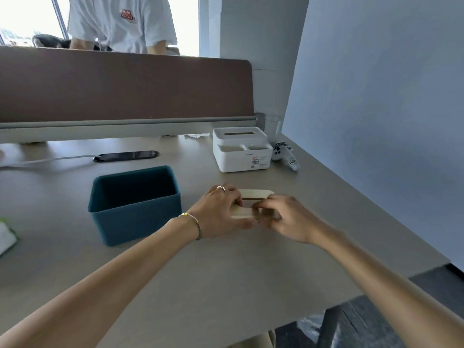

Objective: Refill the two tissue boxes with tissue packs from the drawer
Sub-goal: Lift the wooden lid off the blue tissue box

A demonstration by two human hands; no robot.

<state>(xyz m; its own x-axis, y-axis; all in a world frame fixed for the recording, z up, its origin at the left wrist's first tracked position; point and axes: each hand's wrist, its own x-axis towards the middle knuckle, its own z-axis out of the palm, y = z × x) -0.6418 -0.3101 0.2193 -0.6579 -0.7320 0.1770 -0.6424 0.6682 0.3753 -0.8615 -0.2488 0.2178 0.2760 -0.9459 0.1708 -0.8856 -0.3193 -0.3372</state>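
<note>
A tissue pack lies at the desk's left edge. The open teal tissue box sits mid-desk, the near edge bare. Beside it, left hand and right hand grip the wooden slotted lid. The white tissue box stands near the far right corner.

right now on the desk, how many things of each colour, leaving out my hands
Teal: 1, the open tissue box
White: 3, the tissue box with compartments, the small toy figure, the tube
Pale wood: 1, the slotted lid held in the left hand and the right hand
Black: 1, the phone
Clear: 1, the glass
Total: 7
</note>
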